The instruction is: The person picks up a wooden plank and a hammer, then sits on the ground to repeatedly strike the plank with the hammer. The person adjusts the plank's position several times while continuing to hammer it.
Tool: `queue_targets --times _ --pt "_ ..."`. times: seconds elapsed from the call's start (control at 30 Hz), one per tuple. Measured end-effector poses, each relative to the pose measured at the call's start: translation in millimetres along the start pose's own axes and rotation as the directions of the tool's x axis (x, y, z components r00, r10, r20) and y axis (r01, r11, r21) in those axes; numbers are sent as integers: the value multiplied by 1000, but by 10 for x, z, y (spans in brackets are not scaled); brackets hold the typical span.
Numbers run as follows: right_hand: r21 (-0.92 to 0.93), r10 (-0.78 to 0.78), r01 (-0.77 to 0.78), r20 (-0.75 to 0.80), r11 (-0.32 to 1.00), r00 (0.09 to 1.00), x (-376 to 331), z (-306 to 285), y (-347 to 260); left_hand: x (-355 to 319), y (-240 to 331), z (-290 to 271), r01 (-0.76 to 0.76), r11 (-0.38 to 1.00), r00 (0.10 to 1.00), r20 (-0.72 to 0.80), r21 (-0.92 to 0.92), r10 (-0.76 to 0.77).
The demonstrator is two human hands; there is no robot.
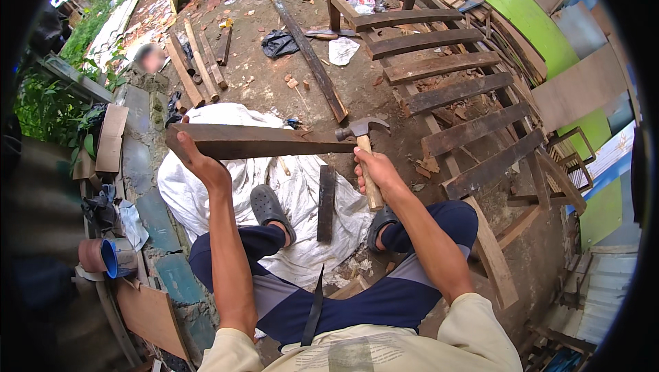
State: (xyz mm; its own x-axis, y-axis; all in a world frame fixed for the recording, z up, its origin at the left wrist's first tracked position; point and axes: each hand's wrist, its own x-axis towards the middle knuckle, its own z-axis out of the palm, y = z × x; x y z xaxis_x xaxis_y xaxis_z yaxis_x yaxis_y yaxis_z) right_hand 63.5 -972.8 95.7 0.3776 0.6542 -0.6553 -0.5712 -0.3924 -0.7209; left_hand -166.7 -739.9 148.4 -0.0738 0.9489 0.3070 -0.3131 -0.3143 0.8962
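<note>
A thick dark wooden beam (268, 141) spans from left to right in front of me, above a white sheet (189, 187). At its left end my left hand (200, 160) grips it, thumb on the near face and the other fingers mostly hidden behind. My right hand (376, 171) is closed round the wooden handle of a claw hammer (365, 144). The hammer's metal head is up at the beam's right end, its claw pointing right; whether it touches the wood I cannot tell. Below the beam, a short dark wood block (326, 204) lies on the sheet between my feet.
A slatted wooden frame (439, 66) lies to the right. Ahead on the dirt are a long dark plank (309, 56), a black plastic bag (279, 44) and several loose timbers (199, 63). A low block wall (154, 214) with a blue-lined pot (120, 258) runs along my left.
</note>
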Motion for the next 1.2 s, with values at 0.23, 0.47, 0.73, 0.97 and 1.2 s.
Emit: queue_targets --times 0.23,0.47,0.73,0.97,1.2 --pt "434 71 -70 15 898 997 94 197 302 -261 109 240 49 975 998 -13 -216 -53" --pt "431 66 -99 90 897 994 167 498 325 -246 51 228 38 991 988 -146 -129 -57" --pt "603 77 39 -166 797 983 178 501 224 -184 73 356 18 991 971 -232 -131 -49" --pt "237 -52 22 120 971 991 -167 781 59 -165 96 419 52 995 971 -229 -81 -69" --pt "516 -26 139 -221 845 975 79 777 96 -138 90 360 77 994 969 -230 -78 -93"
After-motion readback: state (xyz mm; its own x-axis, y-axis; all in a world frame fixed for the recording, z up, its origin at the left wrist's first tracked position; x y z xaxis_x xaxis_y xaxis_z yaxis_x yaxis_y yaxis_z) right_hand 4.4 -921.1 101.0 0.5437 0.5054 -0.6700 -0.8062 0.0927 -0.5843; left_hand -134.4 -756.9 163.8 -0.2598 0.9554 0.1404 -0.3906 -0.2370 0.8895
